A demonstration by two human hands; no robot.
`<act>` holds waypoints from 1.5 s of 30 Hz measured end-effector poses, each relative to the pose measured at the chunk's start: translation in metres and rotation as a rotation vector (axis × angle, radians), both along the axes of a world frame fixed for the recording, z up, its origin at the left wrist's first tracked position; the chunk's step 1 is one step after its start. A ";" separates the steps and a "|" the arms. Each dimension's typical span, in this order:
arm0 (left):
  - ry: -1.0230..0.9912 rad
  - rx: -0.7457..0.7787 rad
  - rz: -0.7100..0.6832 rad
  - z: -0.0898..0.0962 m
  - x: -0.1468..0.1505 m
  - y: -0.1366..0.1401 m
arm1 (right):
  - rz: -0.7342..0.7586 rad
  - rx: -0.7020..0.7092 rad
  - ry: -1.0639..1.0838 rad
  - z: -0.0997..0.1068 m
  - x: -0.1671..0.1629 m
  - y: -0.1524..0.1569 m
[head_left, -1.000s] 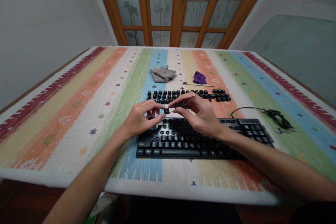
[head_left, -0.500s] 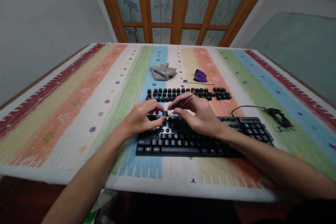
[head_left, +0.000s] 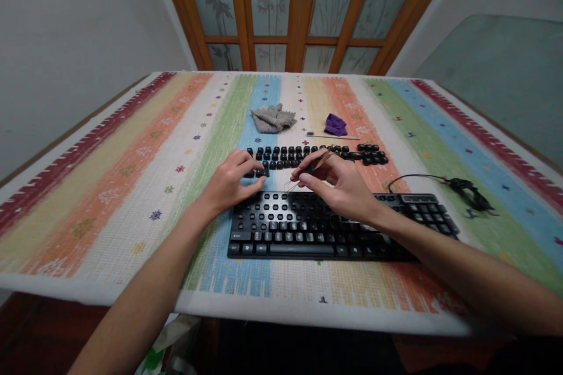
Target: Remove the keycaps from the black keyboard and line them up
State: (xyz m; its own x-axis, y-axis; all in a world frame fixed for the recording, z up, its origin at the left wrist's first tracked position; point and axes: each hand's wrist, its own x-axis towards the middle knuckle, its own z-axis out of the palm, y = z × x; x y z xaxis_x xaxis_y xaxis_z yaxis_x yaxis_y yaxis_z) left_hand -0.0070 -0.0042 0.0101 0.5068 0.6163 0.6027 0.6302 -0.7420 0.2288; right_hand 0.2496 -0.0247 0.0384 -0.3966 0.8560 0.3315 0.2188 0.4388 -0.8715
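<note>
A black keyboard [head_left: 308, 250] lies on the striped cloth, with many caps off its upper left rows. My left hand [head_left: 229, 181] is beyond its upper left edge, thumb and forefinger closed around a black keycap [head_left: 265, 173]. This cap is at the near left of the rows of loose keycaps [head_left: 288, 157]; whether it rests on the cloth, I cannot tell. In my right hand [head_left: 336, 181] is a wire keycap puller [head_left: 288, 186], gripped by its dark handle. Its thin wire loops point left, just above the keyboard's top edge, with no cap in them.
Farther back lie a crumpled grey cloth [head_left: 273, 118], a purple cloth [head_left: 336, 125] and a thin brush [head_left: 333, 136]. The bundled keyboard cable [head_left: 468, 192] sits to the right. A striped tablecloth [head_left: 176, 234] covers the table.
The keycap has left the puller's wires and moved with my left hand away from the keyboard, left towards the loose caps. My right hand has shifted slightly right with the puller.
</note>
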 end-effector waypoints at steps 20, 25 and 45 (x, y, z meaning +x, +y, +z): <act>0.193 -0.138 0.019 -0.018 0.010 0.026 | 0.228 0.274 -0.234 -0.001 0.006 -0.024; 0.193 -0.111 0.022 -0.019 0.011 0.026 | 0.254 0.255 -0.248 -0.003 0.002 -0.025; 0.189 -0.122 0.056 -0.018 0.012 0.028 | 0.244 0.128 -0.207 -0.012 -0.011 -0.029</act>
